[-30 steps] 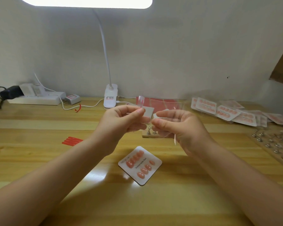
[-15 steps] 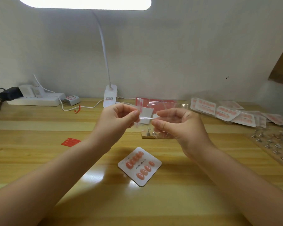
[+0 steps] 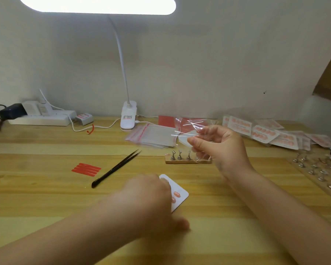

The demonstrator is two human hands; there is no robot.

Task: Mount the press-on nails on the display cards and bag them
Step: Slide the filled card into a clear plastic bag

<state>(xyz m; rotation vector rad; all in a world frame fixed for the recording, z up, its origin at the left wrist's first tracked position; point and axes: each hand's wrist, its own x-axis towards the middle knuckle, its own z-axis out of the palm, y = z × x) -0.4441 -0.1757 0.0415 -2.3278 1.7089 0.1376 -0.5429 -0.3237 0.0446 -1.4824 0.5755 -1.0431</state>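
A white display card [image 3: 180, 196] with pink press-on nails lies flat on the wooden desk [image 3: 46, 197]. My left hand [image 3: 149, 199] is down over it and covers most of it, fingers on top and thumb by its near edge. The hand is blurred, so I cannot tell whether it grips the card. Above the desk, further back and to the right, my right hand [image 3: 222, 150] pinches a clear zip bag [image 3: 191, 125] that has a red strip at its mouth.
Behind the left hand lie black tweezers [image 3: 115, 169] and red adhesive strips [image 3: 86, 169]. A stack of empty zip bags [image 3: 153, 135] and a small nail stand [image 3: 185, 159] sit mid-desk. Bagged cards [image 3: 266, 132] and a holder board [image 3: 317, 173] are at right. The lamp base [image 3: 129, 116] and power strip [image 3: 40, 117] stand at the back.
My left hand let go of the clear bag and dropped down onto the nail card. The right hand keeps the bag and has shifted a little to the right.
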